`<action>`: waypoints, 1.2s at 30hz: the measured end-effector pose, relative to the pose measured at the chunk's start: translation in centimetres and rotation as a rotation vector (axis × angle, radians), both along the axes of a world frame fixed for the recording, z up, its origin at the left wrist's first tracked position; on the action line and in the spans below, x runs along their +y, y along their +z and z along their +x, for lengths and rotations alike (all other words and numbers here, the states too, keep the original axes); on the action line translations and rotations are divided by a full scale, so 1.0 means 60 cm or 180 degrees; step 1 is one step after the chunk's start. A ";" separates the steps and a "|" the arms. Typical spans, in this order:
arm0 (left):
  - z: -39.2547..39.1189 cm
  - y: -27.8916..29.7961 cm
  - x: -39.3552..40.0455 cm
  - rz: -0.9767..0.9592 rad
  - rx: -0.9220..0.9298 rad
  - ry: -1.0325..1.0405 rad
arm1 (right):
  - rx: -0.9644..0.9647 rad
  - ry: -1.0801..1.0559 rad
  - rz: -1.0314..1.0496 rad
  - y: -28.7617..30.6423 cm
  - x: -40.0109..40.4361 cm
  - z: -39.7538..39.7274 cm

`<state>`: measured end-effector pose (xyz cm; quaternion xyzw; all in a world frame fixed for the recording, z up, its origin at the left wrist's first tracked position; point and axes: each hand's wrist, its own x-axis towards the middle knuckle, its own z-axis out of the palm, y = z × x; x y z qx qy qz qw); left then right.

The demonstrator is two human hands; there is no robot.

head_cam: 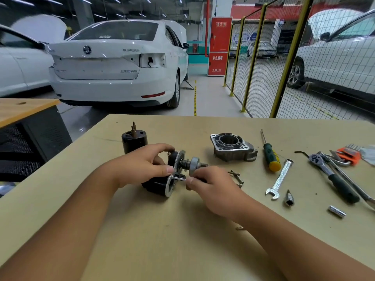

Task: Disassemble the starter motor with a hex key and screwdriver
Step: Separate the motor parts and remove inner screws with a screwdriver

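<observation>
- Right hand (211, 184) pinches a thin metal tool (179, 179) into the plate, apparently loosening a fastener.
- Left hand (142, 166) grips the starter motor (162, 179), steadying it on the near table (162, 240).

Bare table (154, 236) near; bolts (236, 177), housing (233, 148), tools rightward.

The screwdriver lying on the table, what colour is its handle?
The screwdriver has a green and yellow handle, seen in the head view.
</observation>
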<state>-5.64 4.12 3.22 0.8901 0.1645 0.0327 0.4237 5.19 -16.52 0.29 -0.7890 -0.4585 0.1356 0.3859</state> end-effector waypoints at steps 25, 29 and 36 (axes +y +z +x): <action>0.022 -0.008 -0.024 0.0302 0.0030 0.0414 | -0.1068 0.0348 -0.0251 0.022 -0.014 0.020; 0.028 -0.012 -0.031 0.0403 -0.0004 0.0684 | -0.1552 0.0380 -0.0770 0.042 -0.031 0.049; 0.031 -0.008 -0.050 0.0796 -0.0038 0.1029 | -0.1119 -0.0263 0.0171 0.050 -0.044 0.091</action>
